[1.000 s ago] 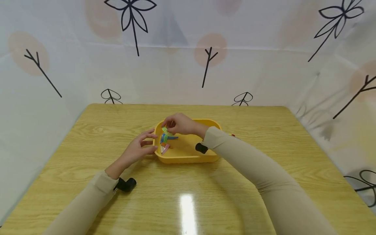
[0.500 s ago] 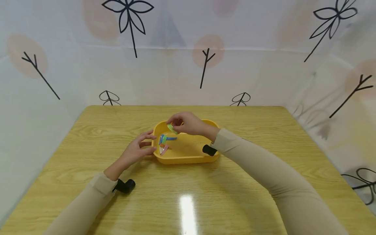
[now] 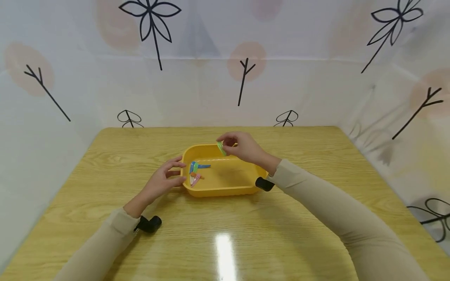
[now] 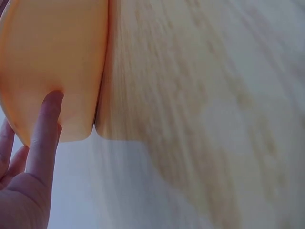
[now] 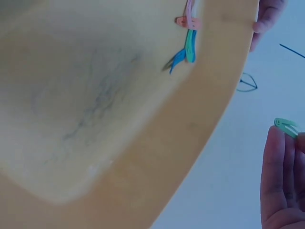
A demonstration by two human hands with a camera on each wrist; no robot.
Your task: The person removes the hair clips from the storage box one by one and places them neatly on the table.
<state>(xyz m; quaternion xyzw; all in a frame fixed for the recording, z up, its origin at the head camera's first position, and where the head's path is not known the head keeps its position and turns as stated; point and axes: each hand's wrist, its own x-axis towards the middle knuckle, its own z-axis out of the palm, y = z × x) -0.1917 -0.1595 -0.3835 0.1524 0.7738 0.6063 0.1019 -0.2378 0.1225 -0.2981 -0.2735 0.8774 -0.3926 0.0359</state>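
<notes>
My right hand (image 3: 244, 148) pinches a light green snap hair clip (image 3: 221, 148) between thumb and fingertips, over the back rim of a yellow plastic tub (image 3: 225, 191). In the right wrist view this clip (image 5: 286, 127) points out from the fingertips. My left hand (image 3: 161, 180) lies against the tub's left end, fingers spread and fairly straight. One finger (image 4: 45, 129) presses the outer wall in the left wrist view. Blue clips (image 3: 204, 166), a green clip (image 5: 189, 47), an orange clip (image 5: 183, 21) and a pink clip (image 3: 195, 180) lie together at the tub's left end.
The tub stands on a wood-grain table (image 3: 197, 242), toward its far side. A white cloth (image 3: 197, 86) with plant drawings hangs behind and beside the table. Each wrist carries a small black camera, such as the left camera (image 3: 150, 224).
My right hand has lifted the light green clip from the pile at the tub's left end and carried it right, toward the back rim. My left hand has stayed at the tub's end.
</notes>
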